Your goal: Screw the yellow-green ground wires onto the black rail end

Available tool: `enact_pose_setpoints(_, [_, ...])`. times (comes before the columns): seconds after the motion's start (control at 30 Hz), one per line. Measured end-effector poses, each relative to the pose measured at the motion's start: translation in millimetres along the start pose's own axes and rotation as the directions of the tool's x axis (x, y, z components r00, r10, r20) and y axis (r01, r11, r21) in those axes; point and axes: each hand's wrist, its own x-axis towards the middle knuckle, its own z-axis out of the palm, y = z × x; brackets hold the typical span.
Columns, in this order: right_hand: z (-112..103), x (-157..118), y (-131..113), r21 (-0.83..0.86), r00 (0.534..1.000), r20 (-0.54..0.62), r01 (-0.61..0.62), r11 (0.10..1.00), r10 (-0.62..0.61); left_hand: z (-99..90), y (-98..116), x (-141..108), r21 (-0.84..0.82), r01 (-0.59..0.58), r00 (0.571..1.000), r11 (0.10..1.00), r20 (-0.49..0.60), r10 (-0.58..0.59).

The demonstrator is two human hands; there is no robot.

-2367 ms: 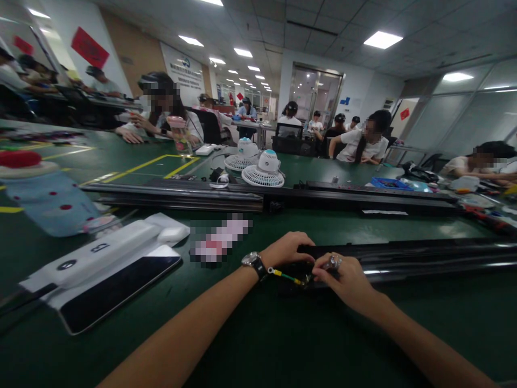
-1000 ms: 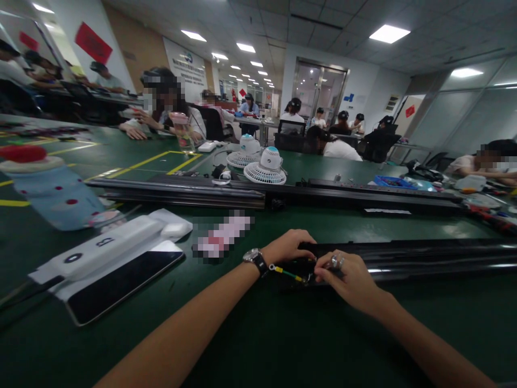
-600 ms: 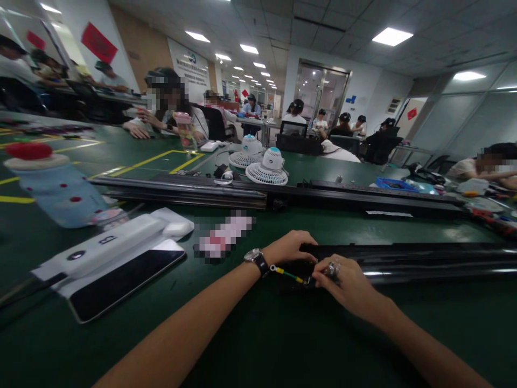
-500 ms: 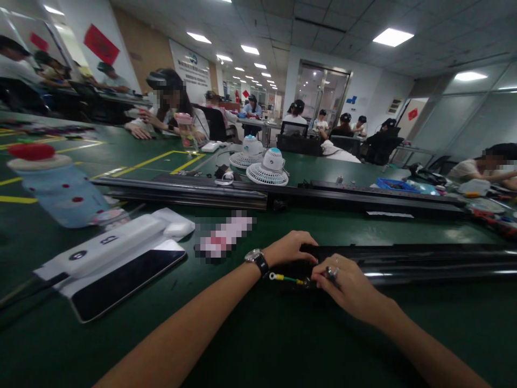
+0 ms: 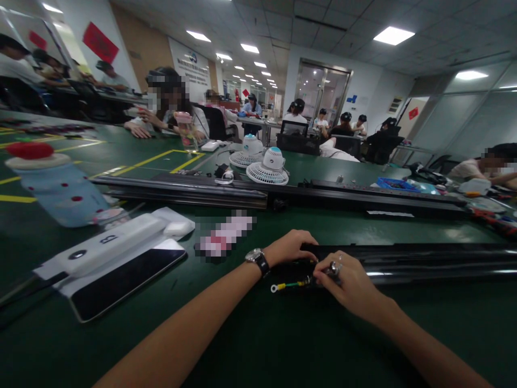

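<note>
A long glossy black rail (image 5: 436, 261) lies on the green table and runs off to the right. My left hand (image 5: 291, 248), with a watch at the wrist, is closed round the rail's left end, its thumb and fingers curled at the far side. Close beside it, my right hand (image 5: 343, 275) is pinched at the same end; whatever sits between its fingertips is hidden. Just left of those fingertips a short green-and-yellow wire (image 5: 293, 284) with a ring terminal sticks out from the rail end.
Nearer the left lie a phone (image 5: 129, 280), a white device (image 5: 117, 242) and a blue cup (image 5: 60, 188). More black rails (image 5: 189, 191) stretch across behind, with white fans (image 5: 269, 168) and a blue tray (image 5: 398, 185) beyond. A co-worker (image 5: 169, 102) sits across the table.
The ring-terminal wire has tilted, its ring end dropping a little lower. My right hand has shifted very slightly right; my left hand stays at the rail end.
</note>
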Motion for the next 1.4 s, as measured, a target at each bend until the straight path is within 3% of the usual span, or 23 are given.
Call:
enact_pose_setpoints(0.17, [-2,-1,4,0.022,0.995,-0.093,-0.019,1.000,0.021,-2.2,2,0,0.009,-0.002,1.000,1.000,0.008,0.002])
enact_pose_setpoints(0.33, [-1,-2,3,0.057,1.000,-0.012,0.013,0.998,-0.013,-4.0,3,2,0.039,-0.015,1.000,0.999,0.014,0.014])
enact_pose_setpoints(0.43, [-2,-3,8,-0.030,0.999,-0.050,0.021,0.999,-0.022,-4.0,4,3,0.079,-0.030,0.999,0.996,0.022,0.029])
enact_pose_setpoints(0.53, [-3,-4,10,-0.014,0.993,-0.113,0.019,1.000,-0.020,-5.3,6,4,0.089,-0.039,0.999,0.995,0.033,0.036])
enact_pose_setpoints(0.67, [-1,-3,3,0.073,0.995,-0.068,0.081,0.994,-0.076,-9.5,10,3,0.083,-0.059,0.998,0.995,0.042,0.056])
enact_pose_setpoints(0.77, [1,-1,4,0.028,0.995,-0.046,0.090,0.996,-0.088,-11.5,12,3,0.081,-0.063,0.997,0.995,0.054,0.058])
enact_pose_setpoints(0.9, [0,-2,12,-0.051,0.988,-0.143,0.054,0.997,-0.061,-11.5,13,3,0.110,-0.063,0.996,0.992,0.073,0.055])
enact_pose_setpoints(1.07, [-3,-5,9,0.024,0.975,-0.204,0.096,0.995,-0.090,-11.2,15,2,0.164,-0.059,0.996,0.985,0.079,0.046])
enact_pose_setpoints(1.2, [-3,-6,4,0.073,0.956,-0.293,0.048,0.996,-0.025,-10.6,21,4,0.180,-0.053,0.995,0.982,0.096,0.036])
enact_pose_setpoints(1.27, [0,-4,2,0.091,0.964,-0.266,0.040,0.995,-0.014,-9.7,24,6,0.200,-0.043,0.994,0.979,0.107,0.022])
enact_pose_setpoints(1.4, [6,0,1,0.042,0.994,-0.072,0.084,0.996,-0.080,-9.6,24,6,0.165,0.000,0.995,0.986,0.096,-0.016])
